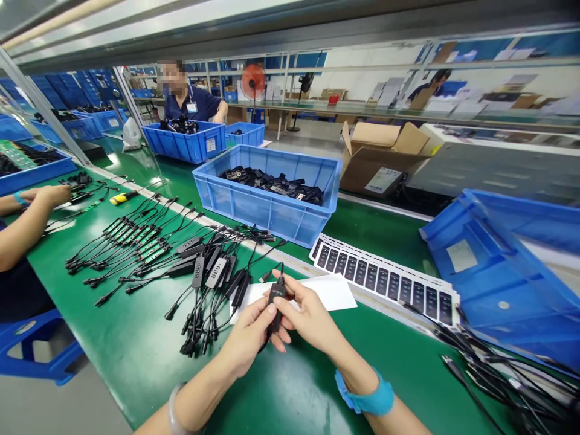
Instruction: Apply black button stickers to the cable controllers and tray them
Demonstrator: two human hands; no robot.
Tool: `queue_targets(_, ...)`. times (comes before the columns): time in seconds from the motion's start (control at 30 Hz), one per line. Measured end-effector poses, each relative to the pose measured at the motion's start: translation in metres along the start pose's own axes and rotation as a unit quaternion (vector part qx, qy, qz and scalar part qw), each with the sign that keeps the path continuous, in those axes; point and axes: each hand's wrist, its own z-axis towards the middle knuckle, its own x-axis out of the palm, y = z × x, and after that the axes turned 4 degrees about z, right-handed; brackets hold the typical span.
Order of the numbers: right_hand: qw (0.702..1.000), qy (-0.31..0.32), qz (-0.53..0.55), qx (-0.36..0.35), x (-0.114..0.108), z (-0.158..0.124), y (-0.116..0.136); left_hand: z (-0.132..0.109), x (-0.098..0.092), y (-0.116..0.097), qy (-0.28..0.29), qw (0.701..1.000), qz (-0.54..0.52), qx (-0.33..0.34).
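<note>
Both my hands meet over the green bench and pinch one small black controller module (275, 297) with a thin cable running up from it. My left hand (248, 337) grips its lower part with the thumb on its face. My right hand (307, 315), with a blue wrist strap behind it, closes its fingers on the module's right side. A white paper sheet (333, 291) lies under and behind the hands. To the left lies a pile of black cabled controllers (212, 278). A sheet of black labels (385, 279) lies to the right.
A blue crate of black parts (267, 190) stands behind. A tilted blue crate (507, 266) and tangled cables (502, 374) lie at right. Circuit strips with leads (136, 238) and a yellow tool (122, 197) lie left, near another person's arm (27, 217). A co-worker (190, 99) sits beyond.
</note>
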Motion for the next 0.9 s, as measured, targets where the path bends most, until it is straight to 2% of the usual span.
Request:
queue_targets(0.1, 0.999, -0.018, -0.029, -0.011, 0.006, 0.000, -0.005, 0.004, -0.001, 0.004, -0.003, 0.999, 0.041, 0.028)
queue_targets(0.2, 0.996, -0.062, -0.043, -0.042, 0.012, -0.001, -0.010, 0.005, -0.005, 0.007, -0.024, 0.993, 0.112, 0.021)
queue_targets(0.23, 0.995, -0.075, -0.037, -0.050, 0.013, -0.001, -0.010, 0.006, -0.009, 0.007, -0.030, 0.988, 0.150, 0.013)
queue_targets(0.3, 0.994, -0.095, 0.000, -0.057, 0.007, -0.002, -0.008, 0.011, -0.021, 0.007, -0.002, 0.965, 0.263, 0.014)
queue_targets(0.33, 0.993, -0.104, 0.029, -0.051, 0.001, -0.005, -0.006, 0.015, -0.029, 0.007, -0.002, 0.941, 0.335, 0.050)
queue_targets(0.37, 0.991, -0.116, 0.059, -0.041, -0.009, -0.009, -0.003, 0.021, -0.037, 0.007, -0.008, 0.899, 0.427, 0.098)
queue_targets(0.47, 0.980, -0.181, 0.078, -0.017, -0.051, -0.042, 0.013, 0.040, -0.066, 0.008, -0.051, 0.693, 0.675, 0.248)
queue_targets(0.53, 0.969, -0.247, -0.029, -0.007, -0.085, -0.080, 0.027, 0.048, -0.083, 0.008, -0.076, 0.577, 0.768, 0.269)
queue_targets(0.57, 0.952, -0.283, -0.118, 0.002, -0.102, -0.102, 0.033, 0.049, -0.090, 0.008, -0.087, 0.534, 0.799, 0.264)
queue_targets(0.6, 0.921, -0.322, -0.218, 0.016, -0.118, -0.124, 0.039, 0.049, -0.096, 0.007, -0.098, 0.501, 0.822, 0.252)
queue_targets(0.63, 0.866, -0.370, -0.336, 0.025, -0.134, -0.146, 0.045, 0.048, -0.101, 0.005, -0.106, 0.477, 0.840, 0.237)
queue_targets(0.67, 0.793, -0.413, -0.446, 0.035, -0.147, -0.167, 0.049, 0.046, -0.103, 0.002, -0.108, 0.460, 0.853, 0.224)
queue_targets(0.7, 0.760, -0.440, -0.477, 0.041, -0.159, -0.186, 0.052, 0.044, -0.104, -0.001, -0.111, 0.448, 0.862, 0.210)
queue_targets(0.8, 0.704, -0.500, -0.500, 0.060, -0.179, -0.222, 0.048, 0.034, -0.097, -0.011, -0.125, 0.430, 0.878, 0.168)
queue_targets(0.87, 0.669, -0.520, -0.523, 0.086, -0.180, -0.221, 0.036, 0.028, -0.089, -0.015, -0.128, 0.424, 0.884, 0.151)
queue_targets(0.9, 0.691, -0.494, -0.520, 0.089, -0.176, -0.212, 0.028, 0.026, -0.085, -0.016, -0.137, 0.426, 0.882, 0.145)
